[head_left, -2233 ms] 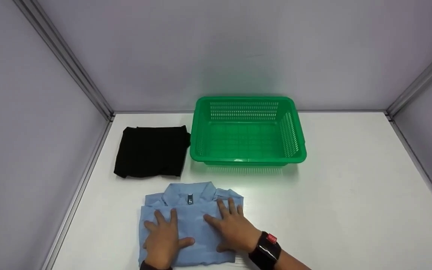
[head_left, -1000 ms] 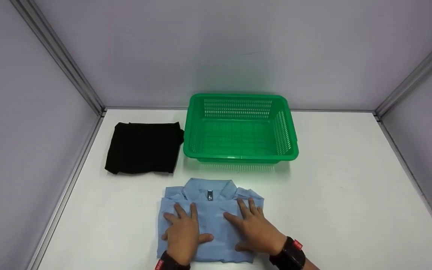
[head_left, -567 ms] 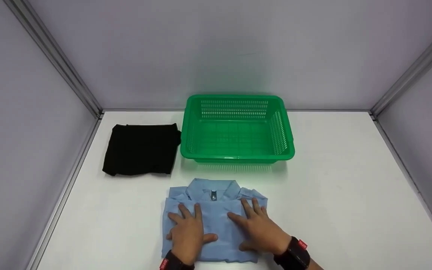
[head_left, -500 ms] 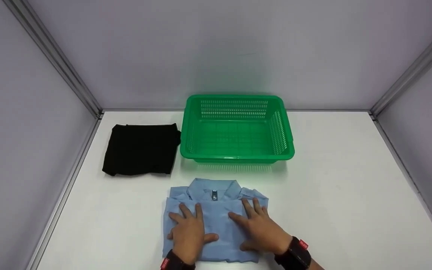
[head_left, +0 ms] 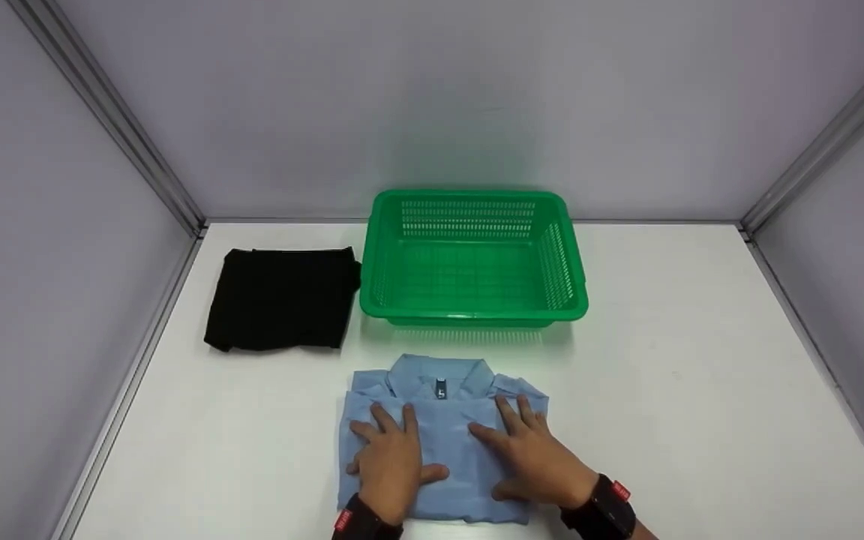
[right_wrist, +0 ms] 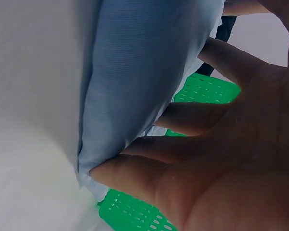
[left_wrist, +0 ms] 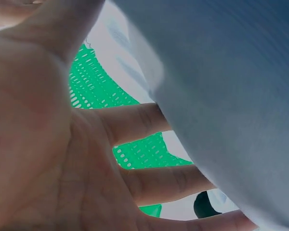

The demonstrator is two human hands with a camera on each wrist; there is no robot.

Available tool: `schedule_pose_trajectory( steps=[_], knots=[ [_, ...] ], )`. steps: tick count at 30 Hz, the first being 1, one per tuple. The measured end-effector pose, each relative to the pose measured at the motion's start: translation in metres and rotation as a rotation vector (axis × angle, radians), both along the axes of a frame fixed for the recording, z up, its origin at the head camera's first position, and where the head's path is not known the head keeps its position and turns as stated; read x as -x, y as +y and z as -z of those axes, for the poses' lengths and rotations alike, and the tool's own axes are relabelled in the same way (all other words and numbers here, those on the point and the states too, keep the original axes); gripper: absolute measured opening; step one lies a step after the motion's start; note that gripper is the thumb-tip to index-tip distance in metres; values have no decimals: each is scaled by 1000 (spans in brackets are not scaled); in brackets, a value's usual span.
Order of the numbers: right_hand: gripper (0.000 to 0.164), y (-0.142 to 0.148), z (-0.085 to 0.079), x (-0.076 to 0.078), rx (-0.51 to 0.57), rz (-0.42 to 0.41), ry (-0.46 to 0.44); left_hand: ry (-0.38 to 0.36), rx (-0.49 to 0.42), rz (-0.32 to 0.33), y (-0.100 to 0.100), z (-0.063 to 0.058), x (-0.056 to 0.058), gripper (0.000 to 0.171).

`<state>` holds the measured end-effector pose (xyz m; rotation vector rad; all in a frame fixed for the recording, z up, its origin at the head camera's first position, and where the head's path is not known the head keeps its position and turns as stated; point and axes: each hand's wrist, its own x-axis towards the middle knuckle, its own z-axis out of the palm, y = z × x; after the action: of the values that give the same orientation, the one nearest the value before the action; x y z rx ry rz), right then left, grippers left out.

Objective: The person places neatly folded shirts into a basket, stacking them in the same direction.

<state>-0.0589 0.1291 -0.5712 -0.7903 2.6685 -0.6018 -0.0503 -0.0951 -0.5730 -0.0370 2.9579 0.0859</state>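
A folded light blue shirt (head_left: 447, 442) lies flat near the front of the white table, its collar toward the back and a dark label inside the neck. My left hand (head_left: 391, 465) rests on its left part with fingers spread. On the right part, my right hand (head_left: 541, 461) presses down, fingers likewise spread. Both wrist views show fingertips touching the shirt's cloth, with the palms raised off it. Each wrist wears a black band with a red tag.
Behind the shirt stands a green plastic basket (head_left: 473, 316) with slotted walls and nothing inside. A folded black garment (head_left: 282, 300) lies left of it, right at its side. Pale panels with metal edge strips enclose the white table (head_left: 702, 375) at the back and sides.
Both hands have slid the shirt to the right along the table, fingers still spread on it. The camera view has shifted slightly; basket and black garment keep their places.
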Motion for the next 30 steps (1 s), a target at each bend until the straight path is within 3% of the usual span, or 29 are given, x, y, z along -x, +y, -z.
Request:
schedule_pose_trajectory(
  steps=[3, 9, 22, 30],
  knots=[
    [92, 3, 0, 0, -9, 13, -20, -24, -13, -3, 4, 0, 1, 114],
    [91, 9, 2, 1, -31, 26, -28, 14, 9, 10, 11, 0, 0, 113],
    [91, 12, 3, 1, -18, 34, -41, 6, 64, 28, 14, -1, 2, 114],
    [91, 11, 4, 1, -6, 24, -31, 94, 116, 42, 14, 3, -1, 114]
  ],
)
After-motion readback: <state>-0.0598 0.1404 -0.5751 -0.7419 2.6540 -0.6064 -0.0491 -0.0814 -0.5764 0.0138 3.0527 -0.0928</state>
